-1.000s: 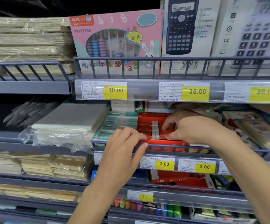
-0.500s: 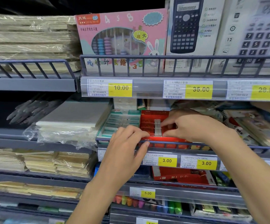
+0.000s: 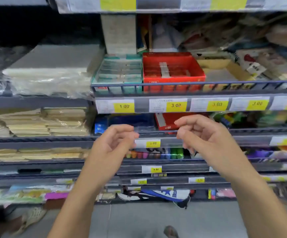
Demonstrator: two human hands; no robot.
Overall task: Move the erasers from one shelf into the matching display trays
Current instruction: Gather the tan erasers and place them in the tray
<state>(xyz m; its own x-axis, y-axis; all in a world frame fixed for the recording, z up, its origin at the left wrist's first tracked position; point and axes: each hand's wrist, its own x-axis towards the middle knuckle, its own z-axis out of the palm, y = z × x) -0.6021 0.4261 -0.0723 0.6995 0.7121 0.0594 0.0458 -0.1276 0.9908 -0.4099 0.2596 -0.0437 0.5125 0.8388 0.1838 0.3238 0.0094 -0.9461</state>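
A red display tray (image 3: pixel 173 79) stands on the middle shelf with a row of white-sleeved erasers (image 3: pixel 164 70) down its centre. Beside it on the left is a teal tray (image 3: pixel 97 78) filled with teal-wrapped erasers (image 3: pixel 120 71). One shelf lower lies a red eraser box (image 3: pixel 169 121). My left hand (image 3: pixel 115 143) and my right hand (image 3: pixel 204 136) hover side by side in front of that lower shelf, below both trays. Their fingers are loosely curled and apart, and I see nothing in either. The picture is blurred by motion.
A wire rail (image 3: pixel 190 83) fronts the tray shelf, with yellow price tags (image 3: pixel 176 105) under it. Wrapped paper stacks (image 3: pixel 50 69) fill the left shelves. A yellow cardboard tray (image 3: pixel 225 73) sits right of the red one. Coloured markers (image 3: pixel 156 154) lie lower down. Feet show on the floor (image 3: pixel 139 220).
Both hands have left the red tray and dropped to the shelf below. The view has tilted down, so the calculator shelf is out of sight and the floor shows.
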